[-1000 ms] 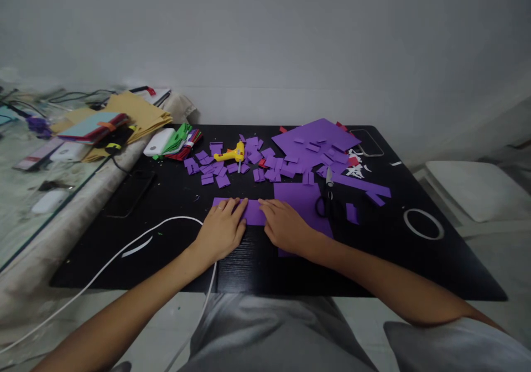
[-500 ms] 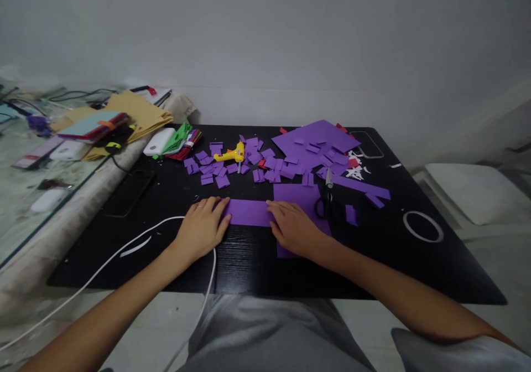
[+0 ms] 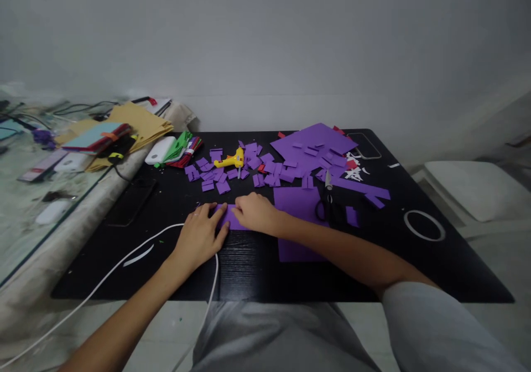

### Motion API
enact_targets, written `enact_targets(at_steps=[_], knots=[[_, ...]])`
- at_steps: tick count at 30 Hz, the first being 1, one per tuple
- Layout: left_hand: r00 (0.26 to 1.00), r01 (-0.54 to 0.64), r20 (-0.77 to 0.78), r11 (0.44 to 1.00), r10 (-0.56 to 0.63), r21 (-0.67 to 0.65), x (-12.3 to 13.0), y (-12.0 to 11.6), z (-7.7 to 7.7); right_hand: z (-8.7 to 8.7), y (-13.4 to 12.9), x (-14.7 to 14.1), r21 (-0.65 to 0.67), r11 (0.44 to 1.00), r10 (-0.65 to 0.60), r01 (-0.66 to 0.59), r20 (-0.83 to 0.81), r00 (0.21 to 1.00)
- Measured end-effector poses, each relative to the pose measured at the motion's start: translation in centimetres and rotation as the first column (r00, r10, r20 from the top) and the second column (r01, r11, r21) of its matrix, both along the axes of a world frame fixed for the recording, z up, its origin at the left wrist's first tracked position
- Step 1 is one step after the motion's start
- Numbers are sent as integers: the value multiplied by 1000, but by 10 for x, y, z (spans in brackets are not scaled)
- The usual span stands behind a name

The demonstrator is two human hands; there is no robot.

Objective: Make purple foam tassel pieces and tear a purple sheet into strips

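A purple paper strip (image 3: 229,217) lies flat on the black table near its front. My left hand (image 3: 199,229) rests on the strip's left end, fingers spread and pressed down. Over the right part of that strip, my right hand (image 3: 258,212) is curled closed, its knuckles up and the fingertips touching the paper; nothing shows inside it. Under my right forearm is a larger purple sheet (image 3: 296,250), partly covered. Black-handled scissors (image 3: 329,203) lie at that sheet's upper right corner.
Many small folded purple pieces (image 3: 222,186) lie beyond my hands, around a yellow glue gun (image 3: 232,159). A white cable (image 3: 136,246) crosses the front left. A phone (image 3: 131,201) lies at left, a ring (image 3: 423,225) at right.
My right hand has slid left along the strip toward my left hand, and its fingers have curled from lying flat. The left hand stays at the strip's left end.
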State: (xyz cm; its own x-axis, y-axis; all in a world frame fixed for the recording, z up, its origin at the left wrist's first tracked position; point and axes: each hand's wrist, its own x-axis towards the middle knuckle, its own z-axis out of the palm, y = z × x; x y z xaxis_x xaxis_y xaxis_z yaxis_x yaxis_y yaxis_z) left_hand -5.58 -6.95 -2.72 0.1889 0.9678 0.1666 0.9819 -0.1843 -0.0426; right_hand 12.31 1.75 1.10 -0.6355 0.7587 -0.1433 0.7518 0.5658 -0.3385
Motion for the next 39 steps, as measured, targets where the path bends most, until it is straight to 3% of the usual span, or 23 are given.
enact_targets(at_steps=[3, 6, 27, 34, 37, 39], knots=[[1000, -1, -4, 1000, 1, 8, 0, -1, -1, -3, 5, -18, -9, 999, -46, 46, 25, 999], [1000, -4, 0, 1000, 4, 16, 2, -2, -2, -6, 7, -17, 0, 997, -82, 82, 41, 996], [999, -26, 23, 1000, 26, -13, 4, -1, 2, 1, 16, 74, 13, 976, -217, 219, 210, 953], [999, -30, 43, 999, 31, -11, 1, -3, -1, -5, 20, 95, 23, 967, -252, 253, 219, 943], [993, -30, 113, 999, 31, -14, 1, 3, 4, -6, 19, 97, 26, 965, -259, 260, 210, 943], [974, -28, 225, 998, 15, 53, 5, 10, 15, -7, 15, 96, 35, 963, -268, 266, 199, 943]])
